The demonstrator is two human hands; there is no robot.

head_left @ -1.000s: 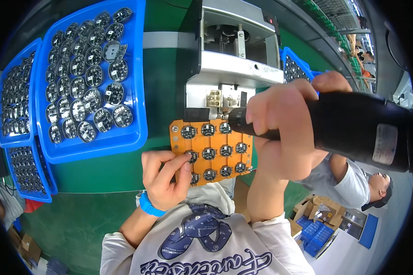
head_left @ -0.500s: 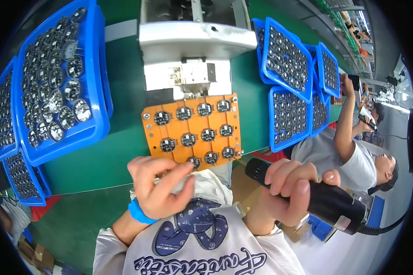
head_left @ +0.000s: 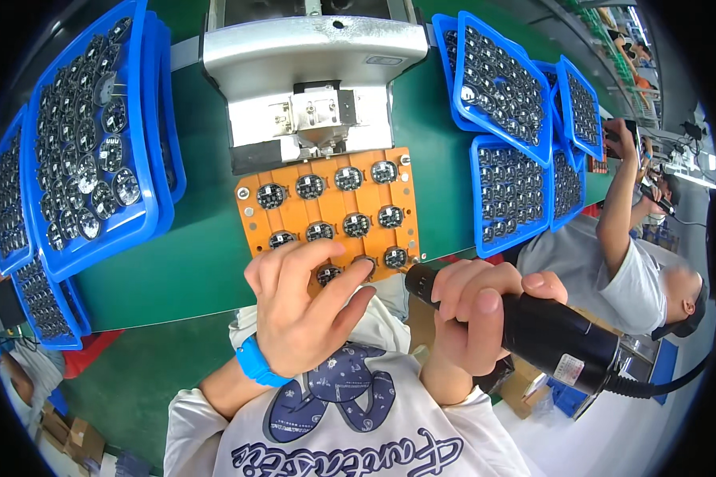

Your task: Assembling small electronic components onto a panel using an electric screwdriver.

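Note:
My right hand [head_left: 477, 314] is wrapped round a thick black electric screwdriver [head_left: 565, 342] with a cable at its back end. Its tip points left, at or very near the round circuit board [head_left: 395, 257] in the lower right corner of an orange plate [head_left: 371, 198]. Several such dark round boards sit in rows on that plate. Over the plate's near edge, my left hand [head_left: 298, 314] holds nothing that I can see. Its fingers are bent but apart, and one fingertip is at a board in the nearest row, partly hiding it. A blue band [head_left: 258, 362] circles my left wrist.
Beyond the plate stands a metal machine [head_left: 310, 56] on the green table [head_left: 191, 262]. Blue trays full of round boards are stacked at the left [head_left: 163, 207] and at the right [head_left: 479, 207]. Another person [head_left: 605, 246] works at the far right.
My left hand has moved right along the plate's near row. The screwdriver has shifted left and slightly up, its tip now at the corner board. The whole view has shifted slightly.

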